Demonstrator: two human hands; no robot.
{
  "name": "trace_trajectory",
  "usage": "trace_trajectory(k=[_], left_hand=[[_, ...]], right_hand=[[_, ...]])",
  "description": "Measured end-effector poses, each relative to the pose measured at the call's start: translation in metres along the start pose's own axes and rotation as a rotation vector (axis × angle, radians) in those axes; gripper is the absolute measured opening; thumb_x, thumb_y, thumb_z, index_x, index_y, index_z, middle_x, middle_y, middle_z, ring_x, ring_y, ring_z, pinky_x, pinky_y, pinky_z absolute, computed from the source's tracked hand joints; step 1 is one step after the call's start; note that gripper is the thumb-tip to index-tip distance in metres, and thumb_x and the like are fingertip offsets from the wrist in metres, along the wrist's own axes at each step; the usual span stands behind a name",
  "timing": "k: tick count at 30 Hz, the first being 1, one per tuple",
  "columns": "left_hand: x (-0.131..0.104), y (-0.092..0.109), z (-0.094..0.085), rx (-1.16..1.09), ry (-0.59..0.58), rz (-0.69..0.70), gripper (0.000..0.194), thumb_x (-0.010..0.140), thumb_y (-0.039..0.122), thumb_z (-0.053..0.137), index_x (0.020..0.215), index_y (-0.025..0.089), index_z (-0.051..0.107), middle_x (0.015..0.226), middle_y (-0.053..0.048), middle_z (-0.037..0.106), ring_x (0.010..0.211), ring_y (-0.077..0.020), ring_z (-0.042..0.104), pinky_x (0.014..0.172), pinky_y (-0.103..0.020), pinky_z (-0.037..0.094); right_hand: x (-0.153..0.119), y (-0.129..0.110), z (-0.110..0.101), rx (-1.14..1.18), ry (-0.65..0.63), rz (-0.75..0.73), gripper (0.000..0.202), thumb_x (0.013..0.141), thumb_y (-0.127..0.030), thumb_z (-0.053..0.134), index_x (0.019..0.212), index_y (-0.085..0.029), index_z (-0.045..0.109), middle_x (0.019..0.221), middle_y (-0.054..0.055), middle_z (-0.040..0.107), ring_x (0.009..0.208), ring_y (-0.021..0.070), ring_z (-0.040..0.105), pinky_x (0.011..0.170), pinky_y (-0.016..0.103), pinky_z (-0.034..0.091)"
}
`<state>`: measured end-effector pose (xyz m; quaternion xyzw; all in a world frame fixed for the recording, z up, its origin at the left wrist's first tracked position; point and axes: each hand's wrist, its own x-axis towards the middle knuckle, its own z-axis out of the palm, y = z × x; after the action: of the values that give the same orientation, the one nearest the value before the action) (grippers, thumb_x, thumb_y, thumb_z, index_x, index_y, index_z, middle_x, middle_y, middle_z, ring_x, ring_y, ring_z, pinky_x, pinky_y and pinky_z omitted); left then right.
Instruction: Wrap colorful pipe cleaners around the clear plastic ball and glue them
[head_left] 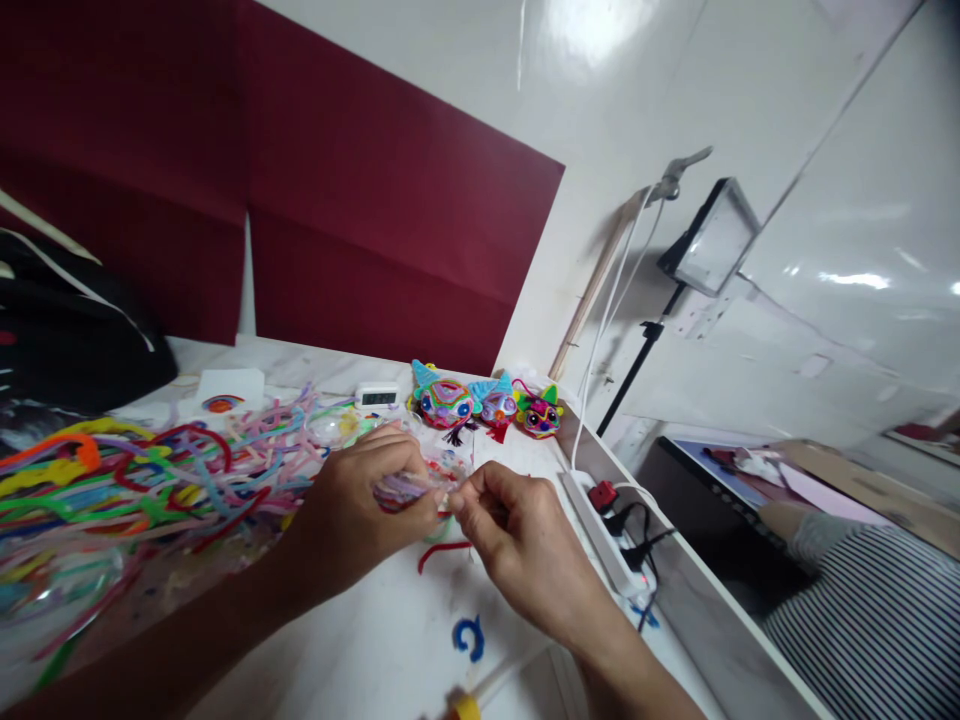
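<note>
Craft piece (400, 490), small and streaked with purple, sits in my left hand (379, 485), nearer me than the small white clock (377, 396). My left fingers curl round it, thumb and forefinger pinching it. My right hand (517, 535) meets the left at the fingertips, thumb and forefinger pressed together; I cannot tell what, if anything, they pinch. Just right of the clock sit three bright animal-head toys (496, 406). Left of the clock are a white card (247, 385) and a tangled heap of coloured pipe cleaners (180, 490). Nearer me than the clock, a red strip (442, 548) and a blue curl (478, 640) lie on the white table (352, 640). Well right of the clock is a power strip (600, 535); behind it hang dark red sheets (375, 200).
</note>
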<state>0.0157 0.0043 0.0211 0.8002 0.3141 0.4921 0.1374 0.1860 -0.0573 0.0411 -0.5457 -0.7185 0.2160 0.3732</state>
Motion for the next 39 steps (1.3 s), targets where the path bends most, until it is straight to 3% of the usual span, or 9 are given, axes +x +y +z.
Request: trace_trajectory(k=[7, 17, 23, 33, 39], left_hand=[[-0.0015, -0.0024, 0.0046, 0.063, 0.064, 0.091, 0.019, 0.077, 0.022, 0.053, 0.059, 0.021, 0.047, 0.063, 0.0, 0.051, 0.067, -0.0173, 0.051, 0.068, -0.033, 0.042], [-0.0004, -0.004, 0.0024, 0.053, 0.082, 0.098, 0.02, 0.077, 0.02, 0.056, 0.059, 0.02, 0.049, 0.064, 0.0, 0.052, 0.068, -0.0173, 0.052, 0.069, -0.032, 0.044], [0.0008, -0.0076, -0.0009, 0.033, 0.094, 0.047, 0.017, 0.076, 0.02, 0.058, 0.06, 0.019, 0.051, 0.067, 0.0, 0.056, 0.07, -0.0169, 0.055, 0.069, -0.03, 0.045], [0.0012, -0.0065, -0.0025, 0.006, 0.104, 0.049, 0.017, 0.076, 0.02, 0.058, 0.06, 0.019, 0.051, 0.067, 0.0, 0.054, 0.071, -0.0169, 0.054, 0.074, -0.031, 0.046], [0.0028, -0.0032, -0.0047, -0.073, 0.07, -0.051, 0.019, 0.075, 0.022, 0.058, 0.059, 0.021, 0.049, 0.065, 0.001, 0.053, 0.07, -0.0168, 0.054, 0.074, -0.031, 0.046]], right_hand=[[0.001, 0.0014, 0.0023, -0.025, 0.007, 0.004, 0.017, 0.091, -0.026, 0.052, 0.076, -0.02, 0.055, 0.056, -0.004, 0.05, 0.05, 0.0095, 0.044, 0.048, 0.021, 0.028], [0.0027, 0.0015, 0.006, -0.045, 0.068, -0.017, 0.017, 0.09, -0.028, 0.054, 0.074, -0.02, 0.054, 0.057, -0.004, 0.052, 0.049, 0.01, 0.045, 0.049, 0.021, 0.03], [0.0041, 0.0037, 0.0051, 0.024, 0.09, -0.059, 0.014, 0.09, -0.027, 0.056, 0.078, -0.02, 0.056, 0.064, -0.002, 0.058, 0.054, 0.0108, 0.05, 0.051, 0.021, 0.034], [0.0049, 0.0005, 0.0021, 0.1, 0.102, -0.069, 0.017, 0.088, -0.025, 0.059, 0.073, -0.019, 0.054, 0.057, -0.005, 0.049, 0.05, 0.0079, 0.044, 0.048, 0.019, 0.031], [0.003, -0.0009, 0.0, 0.128, 0.085, -0.05, 0.014, 0.088, -0.027, 0.059, 0.077, -0.018, 0.059, 0.061, -0.004, 0.053, 0.052, 0.0089, 0.044, 0.049, 0.02, 0.033]])
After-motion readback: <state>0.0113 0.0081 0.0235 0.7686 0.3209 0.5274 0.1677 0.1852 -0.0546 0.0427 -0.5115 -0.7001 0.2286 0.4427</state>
